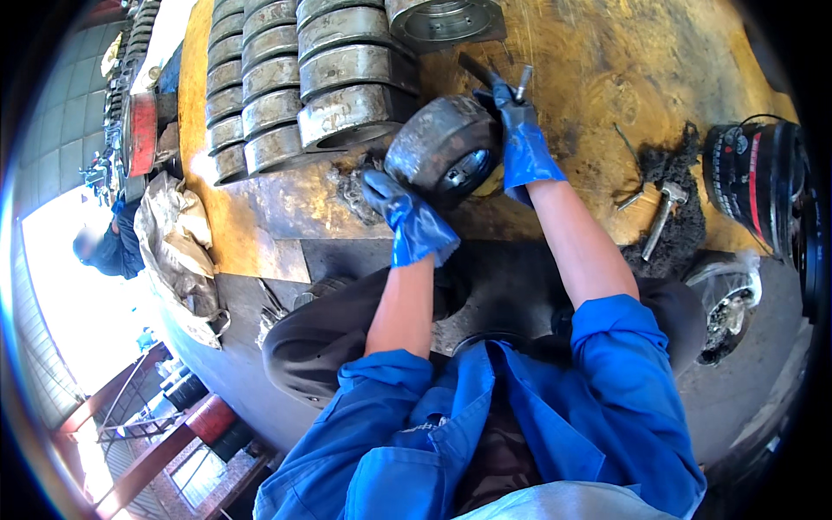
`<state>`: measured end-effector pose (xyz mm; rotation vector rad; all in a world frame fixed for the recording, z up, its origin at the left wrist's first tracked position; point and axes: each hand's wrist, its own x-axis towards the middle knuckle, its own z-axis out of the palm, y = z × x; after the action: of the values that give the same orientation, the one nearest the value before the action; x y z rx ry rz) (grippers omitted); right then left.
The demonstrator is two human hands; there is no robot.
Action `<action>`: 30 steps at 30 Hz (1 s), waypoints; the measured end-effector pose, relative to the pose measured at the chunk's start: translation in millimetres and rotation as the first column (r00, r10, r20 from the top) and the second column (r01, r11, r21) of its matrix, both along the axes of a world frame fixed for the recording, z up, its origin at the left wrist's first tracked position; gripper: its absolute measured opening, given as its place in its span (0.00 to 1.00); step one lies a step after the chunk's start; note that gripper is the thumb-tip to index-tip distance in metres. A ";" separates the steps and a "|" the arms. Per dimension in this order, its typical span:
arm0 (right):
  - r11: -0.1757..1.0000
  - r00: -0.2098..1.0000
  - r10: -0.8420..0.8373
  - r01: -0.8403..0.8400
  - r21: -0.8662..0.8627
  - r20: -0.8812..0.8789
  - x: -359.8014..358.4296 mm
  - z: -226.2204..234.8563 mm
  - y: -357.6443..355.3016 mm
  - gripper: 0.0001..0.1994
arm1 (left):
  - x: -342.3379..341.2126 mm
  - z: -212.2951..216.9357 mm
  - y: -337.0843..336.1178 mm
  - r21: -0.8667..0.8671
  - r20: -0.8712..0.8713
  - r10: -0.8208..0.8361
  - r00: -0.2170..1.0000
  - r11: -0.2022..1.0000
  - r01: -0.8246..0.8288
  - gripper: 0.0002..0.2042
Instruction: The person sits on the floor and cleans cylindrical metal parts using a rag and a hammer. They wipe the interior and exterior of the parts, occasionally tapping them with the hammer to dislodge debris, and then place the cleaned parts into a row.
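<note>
A round grey metal wheel-like part (442, 143) is tilted on edge on the yellow, greasy workbench (607, 61). My left hand (407, 217), in a blue glove, grips its lower left rim. My right hand (520, 139), also gloved in blue, is at the part's right side and closed around a thin metal tool (523, 82) that sticks up above the fingers. The part's open centre faces down toward me.
Rows of grey metal rings (295, 78) are stacked at the back left, with a square flanged housing (446, 19) behind. A hammer (663, 217) lies on a dark oily rag at right, beside a black bucket (754, 178). A person crouches far left.
</note>
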<state>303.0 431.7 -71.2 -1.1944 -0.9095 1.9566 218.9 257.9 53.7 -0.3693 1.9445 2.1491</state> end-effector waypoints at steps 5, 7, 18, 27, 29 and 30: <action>0.990 0.937 -0.069 0.023 -0.136 -0.342 12.8 55.2 -1.3 0.22 | -66.9 -9.1 -17.4 -0.215 -0.109 -0.183 0.977 0.964 0.156 0.25; 0.981 0.938 -0.103 0.040 -0.192 -0.330 43.7 50.6 5.5 0.22 | -47.8 14.1 -2.2 -0.168 -0.072 -0.328 0.942 0.935 0.313 0.22; 0.995 0.910 -0.089 0.097 -0.002 -0.406 129.6 204.8 13.7 0.23 | -90.9 122.8 -25.3 -0.303 -0.525 -0.451 0.721 0.891 0.337 0.21; 0.994 0.998 -0.001 -0.005 0.108 0.059 120.6 151.9 -112.7 0.17 | -115.6 243.2 -63.7 -0.302 -0.694 -0.424 0.582 0.905 0.300 0.21; 0.961 0.916 -0.051 -0.063 0.270 0.397 114.6 134.7 -170.7 0.16 | -113.8 247.9 -87.1 -0.299 -0.665 -0.455 0.593 0.889 0.347 0.23; 0.928 0.814 -0.115 -0.117 0.354 0.570 112.0 137.1 -198.9 0.16 | -113.3 246.9 -98.6 -0.302 -0.654 -0.468 0.595 0.882 0.361 0.25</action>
<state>415.0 232.8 65.8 -1.5790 -1.5169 1.3161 105.6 159.3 300.6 0.9907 2.2277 1.9680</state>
